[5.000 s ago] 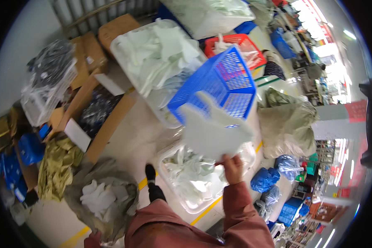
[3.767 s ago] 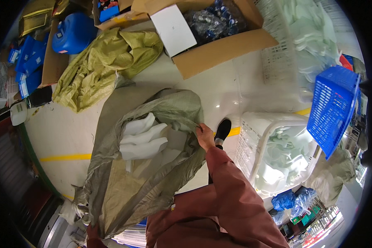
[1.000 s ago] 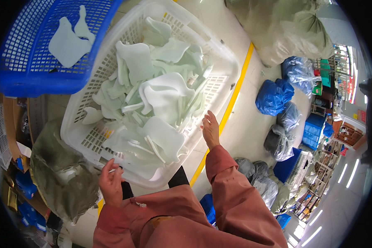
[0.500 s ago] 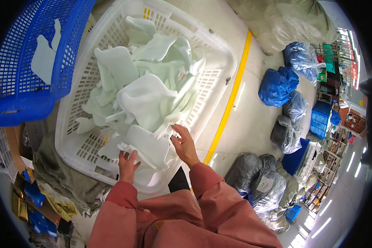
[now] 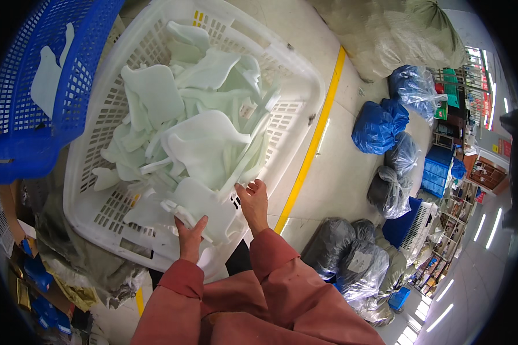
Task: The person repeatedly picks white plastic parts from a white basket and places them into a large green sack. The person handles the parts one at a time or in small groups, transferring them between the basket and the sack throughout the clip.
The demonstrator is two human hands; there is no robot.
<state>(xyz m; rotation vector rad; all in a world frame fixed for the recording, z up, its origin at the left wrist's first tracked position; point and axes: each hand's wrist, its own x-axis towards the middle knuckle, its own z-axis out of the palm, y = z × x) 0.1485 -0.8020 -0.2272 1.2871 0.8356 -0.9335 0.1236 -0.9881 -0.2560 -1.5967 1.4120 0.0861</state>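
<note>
Head: hands (image 5: 191,237) (image 5: 255,207) closer together than before

Thin, pale greenish-white pieces (image 5: 214,70) with smooth faces and curved outlines lie in a loose, overlapping heap inside a white perforated basket (image 5: 312,86). A broad central piece (image 5: 206,141) rests tilted over others. A second broad piece (image 5: 195,198) occupies the near end; a third (image 5: 160,95) leans at the far left. Several stand nearly on edge along the right.
</note>
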